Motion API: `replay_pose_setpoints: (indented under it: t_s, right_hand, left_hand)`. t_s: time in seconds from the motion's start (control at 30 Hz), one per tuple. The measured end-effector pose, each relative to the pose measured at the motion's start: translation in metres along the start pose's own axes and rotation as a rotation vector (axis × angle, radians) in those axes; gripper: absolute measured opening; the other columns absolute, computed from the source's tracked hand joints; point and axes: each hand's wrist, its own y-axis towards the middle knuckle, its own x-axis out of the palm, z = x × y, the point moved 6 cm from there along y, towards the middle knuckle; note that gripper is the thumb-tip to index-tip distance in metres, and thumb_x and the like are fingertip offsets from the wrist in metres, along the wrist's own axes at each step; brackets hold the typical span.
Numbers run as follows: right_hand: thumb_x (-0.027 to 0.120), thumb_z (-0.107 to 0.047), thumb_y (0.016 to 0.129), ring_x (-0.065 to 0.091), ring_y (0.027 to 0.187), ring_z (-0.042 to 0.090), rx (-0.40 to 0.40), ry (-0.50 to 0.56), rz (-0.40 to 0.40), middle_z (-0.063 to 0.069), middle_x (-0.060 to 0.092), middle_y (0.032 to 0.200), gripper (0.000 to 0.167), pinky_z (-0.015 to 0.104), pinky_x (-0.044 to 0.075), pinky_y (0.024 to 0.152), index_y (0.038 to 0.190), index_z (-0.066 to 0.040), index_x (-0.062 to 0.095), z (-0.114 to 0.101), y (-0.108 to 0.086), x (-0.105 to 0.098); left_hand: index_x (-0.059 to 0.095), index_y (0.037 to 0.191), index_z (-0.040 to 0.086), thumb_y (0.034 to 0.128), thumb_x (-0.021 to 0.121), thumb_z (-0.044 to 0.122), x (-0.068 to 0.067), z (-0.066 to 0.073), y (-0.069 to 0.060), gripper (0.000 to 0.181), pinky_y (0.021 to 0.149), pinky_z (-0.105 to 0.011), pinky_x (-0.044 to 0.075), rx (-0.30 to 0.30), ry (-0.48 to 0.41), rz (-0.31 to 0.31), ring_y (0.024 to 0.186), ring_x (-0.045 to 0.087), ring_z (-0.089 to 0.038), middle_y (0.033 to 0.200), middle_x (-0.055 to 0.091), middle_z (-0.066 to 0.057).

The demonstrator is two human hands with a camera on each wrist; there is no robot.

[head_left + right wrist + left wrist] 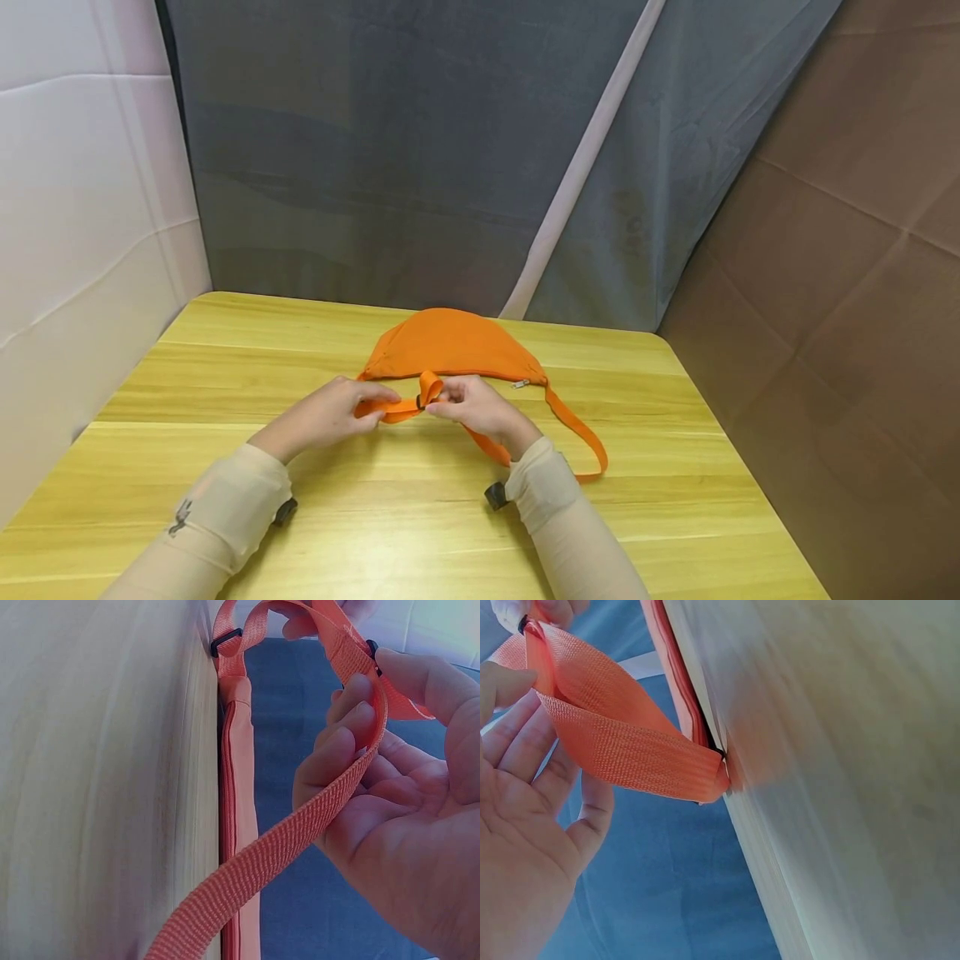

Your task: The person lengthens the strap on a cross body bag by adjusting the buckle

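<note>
An orange bag (453, 343) lies flat near the table's far edge, a zipper pull (521, 384) at its right corner. Above the table in front of it, both hands hold its orange strap (637, 746). The left hand (327, 417) pinches the strap left of a small black buckle (421, 402), thumb against the webbing. At the buckle (373, 657), the right hand (483, 410) grips the strap between thumb and curled fingers, with a small loop standing up beside it. Another black slider (226, 643) sits near the bag's corner in the right wrist view.
The strap's right part curves over the wooden table (405, 517) from the bag's right corner towards the right forearm. Grey cloth (375, 167) hangs behind the table, white cloth (82, 208) at the left, brown cloth (840, 333) at the right.
</note>
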Motion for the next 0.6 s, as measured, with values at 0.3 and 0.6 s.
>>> replay_pose_setpoints:
  t_s: [0.3,0.6]
  right_hand:
    - [0.071,-0.017,0.097,0.049,0.079,0.015,0.002,0.017,-0.005,-0.002,0.06,0.079,0.013,0.031,0.041,0.074,0.104,-0.007,0.072,0.0004,-0.0001,-0.0001]
    - [0.072,-0.018,0.096,0.049,0.078,0.015,0.01,0.017,0.002,0.001,0.061,0.08,0.014,0.03,0.04,0.073,0.104,-0.006,0.072,0.0034,0.001,-0.0009]
  left_hand:
    - [0.072,0.122,0.009,0.094,0.067,0.009,0.0001,0.0,-0.0001,0.029,0.05,-0.023,0.035,-0.005,0.011,0.008,0.049,0.033,-0.003,0.068,0.055,0.011]
    - [0.072,0.122,0.008,0.0941,0.066,0.008,-0.0002,-0.0009,-0.0004,0.028,0.051,-0.022,0.037,0.001,-0.008,0.001,0.05,0.036,-0.002,0.075,0.061,0.006]
